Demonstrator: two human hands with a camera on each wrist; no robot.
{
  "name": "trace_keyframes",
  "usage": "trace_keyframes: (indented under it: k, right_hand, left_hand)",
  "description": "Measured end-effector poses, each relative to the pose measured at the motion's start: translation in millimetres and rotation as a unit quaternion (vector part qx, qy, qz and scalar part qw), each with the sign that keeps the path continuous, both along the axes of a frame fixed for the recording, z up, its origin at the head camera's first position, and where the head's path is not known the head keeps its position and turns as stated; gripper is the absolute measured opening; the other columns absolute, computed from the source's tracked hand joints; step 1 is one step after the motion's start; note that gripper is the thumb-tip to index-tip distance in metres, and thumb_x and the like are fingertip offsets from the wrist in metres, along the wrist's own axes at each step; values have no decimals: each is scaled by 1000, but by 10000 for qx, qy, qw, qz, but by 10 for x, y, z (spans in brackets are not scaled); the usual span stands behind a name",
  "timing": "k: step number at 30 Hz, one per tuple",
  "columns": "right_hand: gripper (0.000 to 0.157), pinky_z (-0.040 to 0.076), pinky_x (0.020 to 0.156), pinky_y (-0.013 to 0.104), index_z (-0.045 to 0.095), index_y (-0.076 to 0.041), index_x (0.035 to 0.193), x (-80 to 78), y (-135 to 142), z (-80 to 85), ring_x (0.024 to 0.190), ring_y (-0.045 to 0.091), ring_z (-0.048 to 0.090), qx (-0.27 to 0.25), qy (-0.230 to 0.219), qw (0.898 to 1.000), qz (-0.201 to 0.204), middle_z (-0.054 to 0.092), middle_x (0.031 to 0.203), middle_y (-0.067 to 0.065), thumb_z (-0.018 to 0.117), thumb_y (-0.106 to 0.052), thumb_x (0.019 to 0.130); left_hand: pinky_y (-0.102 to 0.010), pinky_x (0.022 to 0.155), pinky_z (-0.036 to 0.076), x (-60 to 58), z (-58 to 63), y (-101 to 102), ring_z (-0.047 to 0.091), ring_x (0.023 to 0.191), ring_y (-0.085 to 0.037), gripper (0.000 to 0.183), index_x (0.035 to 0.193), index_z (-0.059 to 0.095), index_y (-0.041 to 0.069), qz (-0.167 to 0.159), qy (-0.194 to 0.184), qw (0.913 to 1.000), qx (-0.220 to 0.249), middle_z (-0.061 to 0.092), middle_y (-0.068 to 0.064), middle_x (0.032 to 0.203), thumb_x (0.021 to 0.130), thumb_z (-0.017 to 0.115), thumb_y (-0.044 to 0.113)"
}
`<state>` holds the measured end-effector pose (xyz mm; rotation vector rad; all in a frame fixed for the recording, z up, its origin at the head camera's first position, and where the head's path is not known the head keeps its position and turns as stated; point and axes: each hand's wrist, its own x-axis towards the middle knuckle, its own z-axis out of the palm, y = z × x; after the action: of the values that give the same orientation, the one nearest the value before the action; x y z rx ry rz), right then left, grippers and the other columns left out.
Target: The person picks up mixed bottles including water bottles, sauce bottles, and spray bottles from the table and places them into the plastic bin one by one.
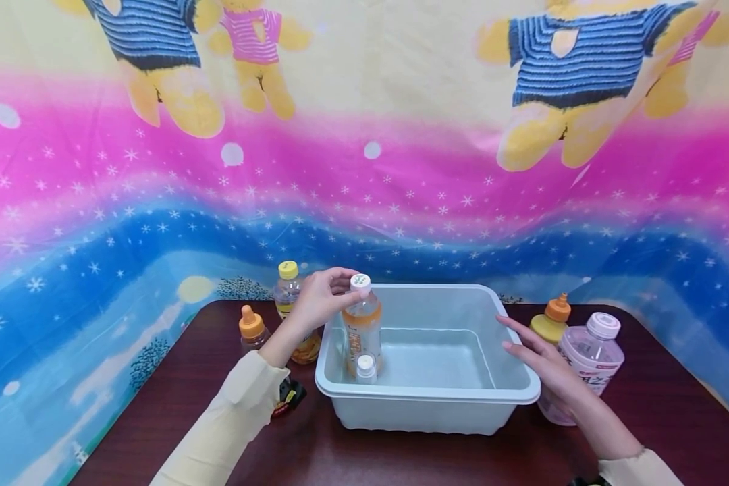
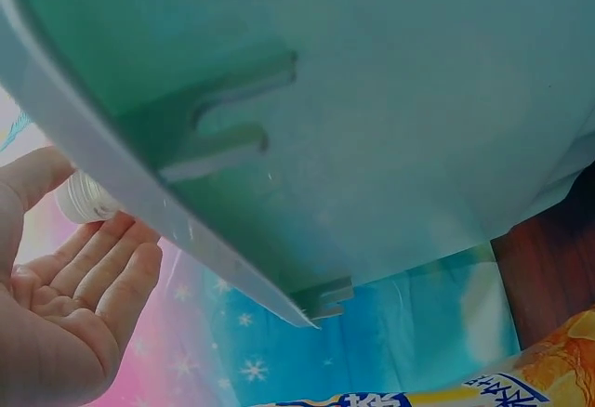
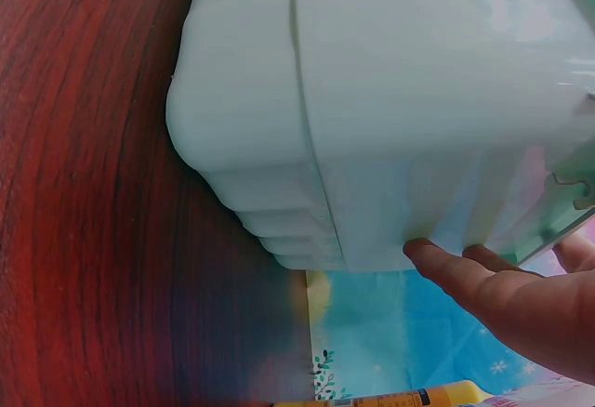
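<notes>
The left hand (image 1: 323, 298) pinches the cap (image 1: 360, 281) of an upright bottle (image 1: 362, 327) inside the tub (image 1: 425, 410), at its left end; the right hand (image 1: 545, 364), fingers extended, touches the tub's right side. The tub stands on the worktop (image 1: 395, 462), other bottles (image 1: 592, 351) flanking it.

The left hand (image 1: 325, 295) pinches; the right hand (image 1: 547, 363) reaches straight-fingered.

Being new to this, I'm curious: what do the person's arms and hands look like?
The left hand and right hand wear no gloves. The left sleeve and right sleeve are plain, pale cream; the left one's cuff looks loosely gathered. Something black beside it is unclear.
</notes>
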<state>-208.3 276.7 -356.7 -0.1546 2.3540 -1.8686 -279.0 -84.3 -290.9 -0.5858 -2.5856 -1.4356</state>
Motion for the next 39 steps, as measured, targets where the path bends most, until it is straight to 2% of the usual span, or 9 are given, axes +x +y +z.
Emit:
trace_keyframes:
  k: [17, 23, 30, 39]
  right_hand:
    - [58, 49, 83, 46, 18, -18, 146, 7, -2, -8, 129, 48, 21, -1, -12, 10000, 4, 3, 149, 24, 44, -28, 96]
    - [58, 49, 84, 46, 17, -19, 147, 7, -2, -8, 129, 48, 21, -21, -40, 10000, 5, 2, 149, 24, 44, -28, 96]
    - [58, 49, 83, 45, 16, -19, 147, 8, -1, 0, 128, 48, 21, -35, -93, 10000, 10, 2, 149, 24, 44, -29, 96]
    - [58, 49, 83, 46, 16, -18, 147, 4, -5, 13, 128, 48, 22, -39, -55, 10000, 13, 2, 149, 24, 44, -29, 96]
  left_hand:
    - [-36, 85, 50, 25, 45, 23, 60, 103, -23, 46, 119, 58, 5, -54, -168, 9998, -40, 62, -10, 114, 78, 72, 23]
    - [-36, 88, 48, 41, 51, -20, 57, 109, -24, 49, 120, 57, 8, -66, -258, 9996, 61, 60, -10, 119, 78, 73, 26]
    - [-38, 91, 46, 106, 101, -95, 55, 111, -24, 51, 122, 56, 8, 13, -165, 9997, 172, 59, -10, 120, 78, 73, 29]
    - [-38, 91, 46, 146, 138, -157, 54, 113, -25, 52, 124, 54, 7, -41, -185, 9990, 409, 57, -11, 122, 79, 71, 27]
